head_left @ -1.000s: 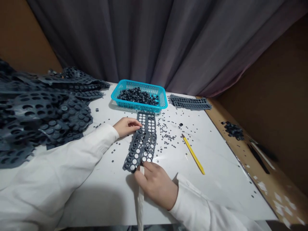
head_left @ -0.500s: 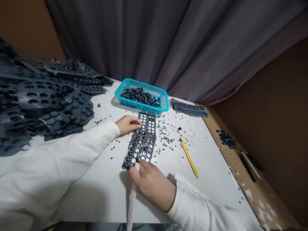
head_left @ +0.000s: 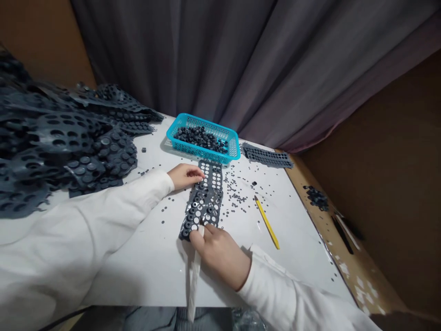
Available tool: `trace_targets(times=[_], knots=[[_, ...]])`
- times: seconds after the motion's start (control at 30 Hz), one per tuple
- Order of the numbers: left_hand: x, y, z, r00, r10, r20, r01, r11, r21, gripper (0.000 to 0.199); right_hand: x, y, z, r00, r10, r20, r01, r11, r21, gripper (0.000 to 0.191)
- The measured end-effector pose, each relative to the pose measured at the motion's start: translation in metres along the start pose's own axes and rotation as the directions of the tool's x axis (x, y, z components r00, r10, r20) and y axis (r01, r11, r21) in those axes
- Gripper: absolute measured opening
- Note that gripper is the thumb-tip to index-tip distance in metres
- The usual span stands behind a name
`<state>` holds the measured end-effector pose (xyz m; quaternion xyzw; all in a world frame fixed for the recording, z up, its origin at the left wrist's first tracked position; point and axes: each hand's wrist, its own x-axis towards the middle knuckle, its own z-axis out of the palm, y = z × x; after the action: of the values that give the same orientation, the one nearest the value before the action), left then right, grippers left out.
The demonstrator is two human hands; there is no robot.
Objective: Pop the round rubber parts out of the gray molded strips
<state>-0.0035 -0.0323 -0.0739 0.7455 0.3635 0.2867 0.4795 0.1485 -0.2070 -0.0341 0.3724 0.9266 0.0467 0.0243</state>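
Observation:
A dark rubber sheet with rows of round holes lies in front of me, with black ring-shaped rubber parts still in its near left rows. My left hand has curled fingers, their tips pressed together on the sheet's left edge. At the near end, my right hand is closed around a long, thin tool wrapped in white. Its upper tip meets the sheet among the rings, and its tail hangs toward the table's front edge. My fingers partly hide the tip and the sheet's near right corner.
A turquoise basket of small black parts stands beyond the sheet. Perforated rubber sheets are heaped at left; another strip lies back right. Small black discs are scattered near a yellow pen-like stick. Black scraps sit on cardboard at right.
The view has shifted slightly. My right hand and the white-wrapped tool have moved a little up and right in view, while my left hand stays at the same edge of the sheet.

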Motion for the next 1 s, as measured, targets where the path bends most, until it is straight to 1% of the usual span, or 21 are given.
trace_targets(times=[0.03,0.1,0.2,0.27,0.33,0.43,0.47,0.53,0.57,0.6,0.63,0.67,0.7,0.73,0.77,0.8,0.83,0.87,0.9,0.93,1.0], knots=[[-0.001,0.003,-0.001,1.000,0.016,0.022,-0.017,1.000,0.018,0.030,-0.001,0.002,-0.002,1.000,0.016,0.026,-0.016,0.999,0.031,0.008],[-0.003,0.008,-0.003,0.990,0.080,0.119,-0.090,0.992,0.086,0.031,-0.003,0.003,-0.005,0.998,0.031,0.056,-0.036,0.994,0.105,0.010],[-0.005,0.015,-0.005,0.945,0.187,0.267,-0.250,0.942,0.225,0.029,-0.010,0.001,-0.008,0.996,0.041,0.078,-0.055,0.981,0.185,0.012],[-0.006,0.017,-0.005,0.929,0.216,0.302,-0.308,0.903,0.300,0.030,-0.015,-0.002,-0.007,0.994,0.049,0.094,-0.068,0.976,0.207,0.013],[-0.007,0.018,-0.005,0.929,0.221,0.297,-0.320,0.882,0.346,0.033,-0.019,-0.005,-0.006,0.994,0.054,0.098,-0.075,0.973,0.219,0.014],[-0.008,0.020,-0.007,0.939,0.201,0.280,-0.301,0.874,0.382,0.034,-0.024,-0.007,-0.006,0.996,0.056,0.076,-0.073,0.969,0.238,0.014],[-0.009,0.020,-0.008,0.940,0.185,0.287,-0.289,0.878,0.381,0.033,-0.025,-0.006,-0.007,0.996,0.052,0.066,-0.067,0.965,0.254,0.013],[-0.009,0.021,-0.010,0.942,0.140,0.304,-0.250,0.898,0.361,0.031,-0.026,-0.002,-0.012,0.998,0.047,0.032,-0.054,0.948,0.314,0.003],[-0.009,0.021,-0.010,0.943,0.121,0.310,-0.230,0.909,0.346,0.029,-0.025,0.002,-0.014,0.998,0.056,0.005,-0.054,0.932,0.358,0.006],[-0.009,0.020,-0.011,0.943,0.109,0.314,-0.218,0.916,0.336,0.029,-0.024,0.007,-0.017,0.996,0.082,-0.033,-0.061,0.907,0.416,0.013],[-0.009,0.020,-0.011,0.943,0.109,0.315,-0.217,0.917,0.333,0.028,-0.021,0.012,-0.019,0.988,0.131,-0.077,-0.077,0.870,0.487,0.019],[-0.008,0.019,-0.010,0.943,0.118,0.313,-0.226,0.913,0.339,0.028,-0.017,0.018,-0.020,0.972,0.201,-0.123,-0.097,0.815,0.571,0.022],[-0.008,0.018,-0.010,0.941,0.131,0.313,-0.243,0.905,0.350,0.027,-0.012,0.025,-0.019,0.942,0.292,-0.164,-0.114,0.741,0.662,0.024],[-0.007,0.017,-0.010,0.938,0.144,0.314,-0.259,0.895,0.364,0.025,-0.006,0.031,-0.017,0.902,0.390,-0.187,-0.129,0.655,0.744,0.025],[-0.007,0.016,-0.009,0.937,0.154,0.313,-0.270,0.887,0.373,0.024,0.001,0.037,-0.013,0.852,0.482,-0.205,-0.133,0.577,0.806,0.026],[-0.006,0.015,-0.009,0.938,0.158,0.309,-0.273,0.885,0.376,0.023,0.007,0.041,-0.009,0.807,0.548,-0.221,-0.129,0.528,0.839,0.027],[-0.006,0.014,-0.009,0.940,0.160,0.300,-0.271,0.887,0.374,0.023,0.013,0.045,-0.003,0.779,0.577,-0.245,-0.118,0.519,0.846,0.026],[-0.006,0.013,-0.009,0.943,0.164,0.289,-0.267,0.890,0.369,0.023,0.018,0.048,0.003,0.779,0.563,-0.276,-0.102,0.549,0.830,0.025],[-0.007,0.012,-0.009,0.946,0.169,0.276,-0.265,0.894,0.362,0.022,0.022,0.050,0.009,0.796,0.521,-0.307,-0.089,0.602,0.793,0.023],[-0.007,0.011,-0.008,0.949,0.173,0.262,-0.262,0.898,0.355,0.022,0.024,0.051,0.015,0.825,0.463,-0.325,-0.079,0.664,0.743,0.021],[-0.007,0.010,-0.008,0.954,0.169,0.246,-0.249,0.907,0.341,0.020,0.026,0.049,0.024,0.881,0.351,-0.318,-0.080,0.772,0.631,0.018]])
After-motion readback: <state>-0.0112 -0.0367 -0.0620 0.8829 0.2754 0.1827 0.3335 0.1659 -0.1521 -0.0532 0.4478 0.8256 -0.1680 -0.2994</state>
